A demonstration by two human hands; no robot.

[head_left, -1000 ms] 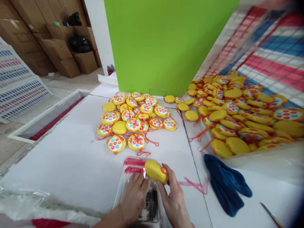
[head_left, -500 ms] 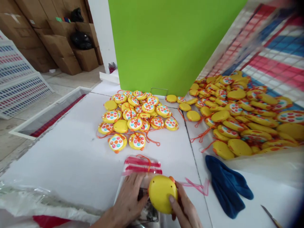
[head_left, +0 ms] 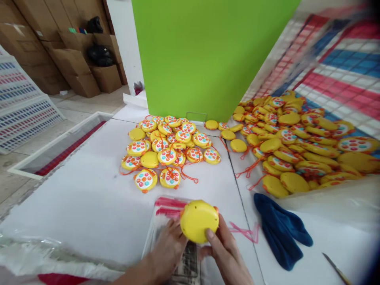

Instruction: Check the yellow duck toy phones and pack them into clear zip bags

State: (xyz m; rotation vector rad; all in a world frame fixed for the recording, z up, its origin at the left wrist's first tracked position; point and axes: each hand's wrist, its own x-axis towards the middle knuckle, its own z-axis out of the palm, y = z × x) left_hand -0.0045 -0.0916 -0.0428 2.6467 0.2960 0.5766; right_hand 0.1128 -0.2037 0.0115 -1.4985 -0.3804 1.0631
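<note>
My right hand (head_left: 227,251) holds a yellow chick-like toy (head_left: 199,222), thumb on its plain back. The back faces up and has small holes; orange bits show at its sides. My left hand (head_left: 168,251) is just left of the toy, over a stack of clear plastic bags (head_left: 152,221) with pink-red stripes and a dark print. Its fingers are curled, and the tips are partly hidden by the toy, so what they grip is unclear. Beyond the hands lies a pile of similar toys (head_left: 168,156), several showing white fronts with coloured dots and orange cords.
A larger heap of the toys (head_left: 285,146) lies on the right. Nearer are a dark blue cloth (head_left: 280,233), pink strips (head_left: 245,231) and a small blade (head_left: 335,268). A green panel (head_left: 213,55) stands at the back; crumpled plastic (head_left: 59,257) lies front left.
My right hand has raised the toy slightly away from me and tilted it. My left fingers, stretched over the bags before, are now curled. The view has shifted a little.
</note>
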